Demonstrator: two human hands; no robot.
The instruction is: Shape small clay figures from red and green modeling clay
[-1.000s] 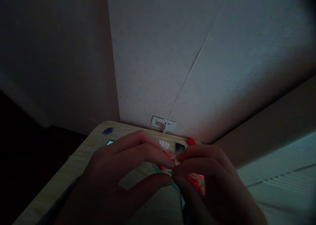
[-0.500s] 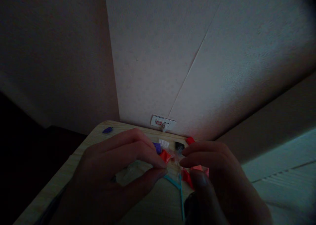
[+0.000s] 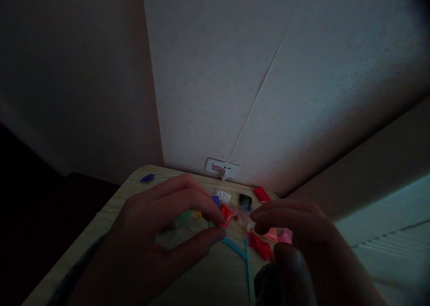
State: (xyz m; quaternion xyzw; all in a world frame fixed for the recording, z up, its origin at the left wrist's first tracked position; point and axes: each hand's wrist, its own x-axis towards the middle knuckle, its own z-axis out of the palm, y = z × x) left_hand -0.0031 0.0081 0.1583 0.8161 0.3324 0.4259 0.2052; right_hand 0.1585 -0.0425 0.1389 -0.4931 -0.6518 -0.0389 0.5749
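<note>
My left hand (image 3: 168,230) is closed in a pinch, thumb and index finger meeting; what lies between the tips is too small and dark to make out. Just beyond those tips is a shiny red-orange packet (image 3: 226,214). A thin teal strip (image 3: 235,247) runs below them, joined in a V by a second teal strip (image 3: 248,274). My right hand (image 3: 302,234) hovers opposite, its thumb and fingers apart. Below its thumb is a dark lump (image 3: 267,283); I cannot tell whether the hand touches it. A red packet (image 3: 260,247) lies under this hand.
On the wooden table (image 3: 110,221) lie purple (image 3: 215,200), white (image 3: 223,196), black (image 3: 245,200), red (image 3: 261,194) and pink (image 3: 285,235) packets. A small purple piece (image 3: 147,178) sits at the far left corner. A wall socket with a plug (image 3: 224,174) is behind.
My right hand has drawn right and its thumb has spread from the fingers, uncovering more of the red and pink packets. My left hand keeps its pinch. The dark lump has shifted slightly right.
</note>
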